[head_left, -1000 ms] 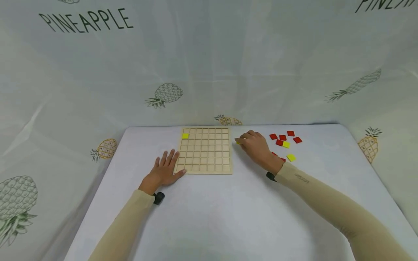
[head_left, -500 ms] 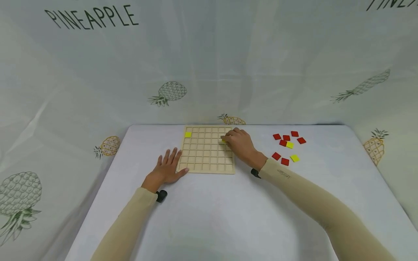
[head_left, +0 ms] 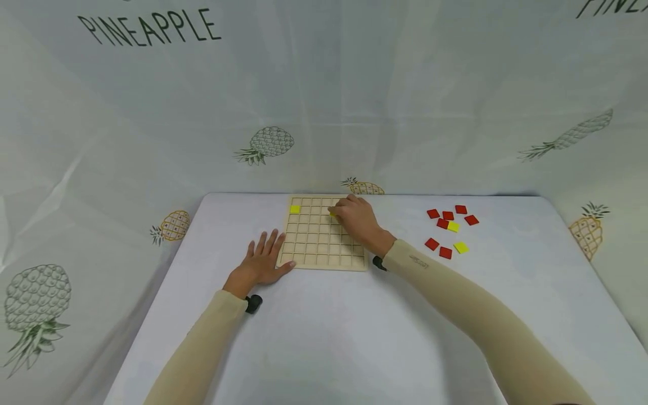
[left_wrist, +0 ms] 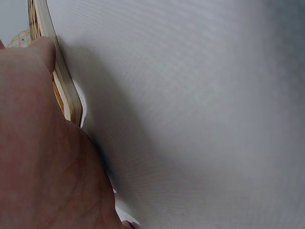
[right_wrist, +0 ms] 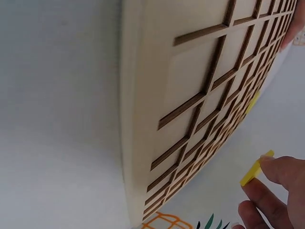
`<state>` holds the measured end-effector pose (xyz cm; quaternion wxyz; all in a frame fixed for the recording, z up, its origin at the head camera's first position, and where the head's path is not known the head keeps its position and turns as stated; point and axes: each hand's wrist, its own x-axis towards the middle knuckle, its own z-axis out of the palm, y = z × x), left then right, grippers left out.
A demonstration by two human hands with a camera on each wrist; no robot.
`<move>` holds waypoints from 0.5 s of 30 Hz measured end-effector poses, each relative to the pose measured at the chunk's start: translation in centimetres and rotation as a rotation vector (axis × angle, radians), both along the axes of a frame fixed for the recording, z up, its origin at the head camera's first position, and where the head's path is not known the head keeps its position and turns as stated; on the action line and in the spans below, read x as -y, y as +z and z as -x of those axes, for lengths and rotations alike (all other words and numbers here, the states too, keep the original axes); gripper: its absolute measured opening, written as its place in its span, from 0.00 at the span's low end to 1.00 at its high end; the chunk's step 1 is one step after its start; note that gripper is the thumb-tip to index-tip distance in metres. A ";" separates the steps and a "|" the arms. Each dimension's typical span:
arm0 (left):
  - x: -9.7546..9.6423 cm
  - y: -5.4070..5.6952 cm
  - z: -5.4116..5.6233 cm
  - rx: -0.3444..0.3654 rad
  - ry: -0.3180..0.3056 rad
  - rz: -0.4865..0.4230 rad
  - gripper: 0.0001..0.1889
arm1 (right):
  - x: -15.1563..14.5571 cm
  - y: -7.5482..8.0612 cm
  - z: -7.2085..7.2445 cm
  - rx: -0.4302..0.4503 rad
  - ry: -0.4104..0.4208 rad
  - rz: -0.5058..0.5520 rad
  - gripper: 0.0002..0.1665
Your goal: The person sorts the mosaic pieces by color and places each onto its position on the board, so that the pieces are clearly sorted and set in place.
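A wooden grid board [head_left: 316, 261] lies on the white table, its cells framed by thin raised or cut lines. One yellow square tile [head_left: 295, 209] sits in a cell by its upper left corner. My left hand [head_left: 259, 265] rests on the board's left edge with fingers spread, the thumb at the lower left corner. My right hand [head_left: 356, 218] is over the upper right part of the board. Between thumb and fingertips it pinches another yellow tile [right_wrist: 256, 169], held tilted above the board in the right wrist view.
Several red tiles [head_left: 445, 253] and two yellow tiles [head_left: 461, 247] lie scattered on the table right of the board. A white cloth [head_left: 324, 101] printed with pineapples rises behind the table [head_left: 314, 337].
My right hand has carried the yellow tile leftward from beside the board to over its upper part. The left hand stays on the board's edge. The head view has shifted slightly.
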<state>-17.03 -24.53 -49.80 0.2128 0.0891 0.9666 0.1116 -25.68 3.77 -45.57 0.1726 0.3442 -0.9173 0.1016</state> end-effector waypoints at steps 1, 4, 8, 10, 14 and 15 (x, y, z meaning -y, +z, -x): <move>0.0 -0.1 0.0 0.000 -0.001 0.005 0.49 | 0.2 0.0 0.1 0.005 0.002 0.003 0.14; 0.0 -0.2 0.1 -0.003 -0.005 0.018 0.49 | 0.5 0.0 0.2 0.004 0.002 -0.004 0.15; -0.1 -0.3 0.1 -0.006 -0.007 0.030 0.49 | 1.1 -0.2 0.5 0.011 0.008 -0.002 0.14; -0.1 -0.3 0.1 -0.006 -0.007 0.036 0.49 | 1.4 -0.3 0.7 0.018 0.014 0.010 0.15; 0.0 -0.5 0.2 -0.008 -0.003 0.046 0.50 | 2.2 -0.3 1.0 0.000 0.026 0.016 0.14; 0.0 -0.6 0.2 -0.006 -0.002 0.049 0.50 | 2.4 -0.4 1.1 -0.002 0.028 0.011 0.14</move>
